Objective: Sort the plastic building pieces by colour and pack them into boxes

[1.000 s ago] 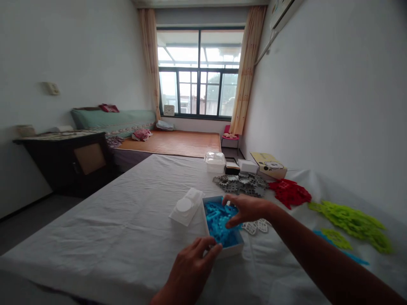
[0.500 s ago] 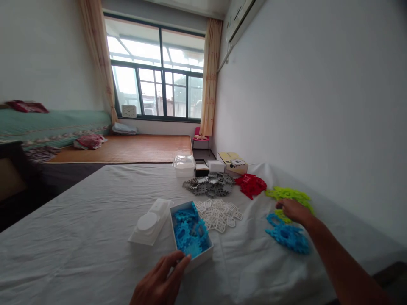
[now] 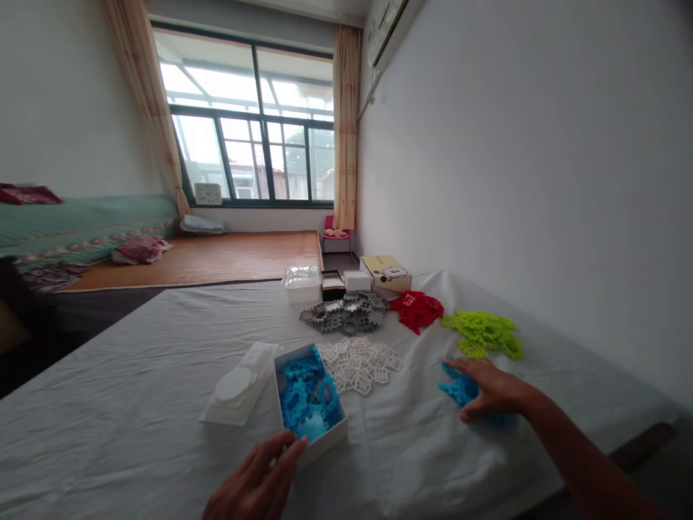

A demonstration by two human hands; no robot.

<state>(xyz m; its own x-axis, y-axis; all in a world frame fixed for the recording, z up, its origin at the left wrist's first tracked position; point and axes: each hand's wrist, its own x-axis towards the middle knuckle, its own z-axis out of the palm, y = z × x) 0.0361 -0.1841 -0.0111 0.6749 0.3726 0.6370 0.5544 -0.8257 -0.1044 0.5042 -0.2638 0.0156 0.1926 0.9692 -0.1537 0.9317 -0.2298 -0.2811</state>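
A white box (image 3: 330, 436) filled with blue interlocking plastic pieces (image 3: 308, 397) sits in front of me. My left hand (image 3: 260, 469) grips its near edge, fingers closed on the rim. To the right, my right hand (image 3: 490, 386) lies over a small pile of blue plastic pieces (image 3: 460, 388), thumb and fingers spread around it. Part of that pile is hidden under the palm. Just beyond it are lime-green pieces (image 3: 484, 332). White lattice pieces (image 3: 362, 362) lie against the box's far right side.
Grey pieces (image 3: 343, 314) and red pieces (image 3: 416, 310) lie farther back. Behind them stand a clear plastic container (image 3: 302, 284), a black box (image 3: 332, 286), a small white box (image 3: 357, 281) and a yellow carton (image 3: 385, 274). A white plastic lid-like tray (image 3: 238, 393) lies left of the filled box.
My right hand has come back from the lime-green pieces to the blue pile, and its fingers have spread. My left hand stays on the box. The whole view has shifted slightly.
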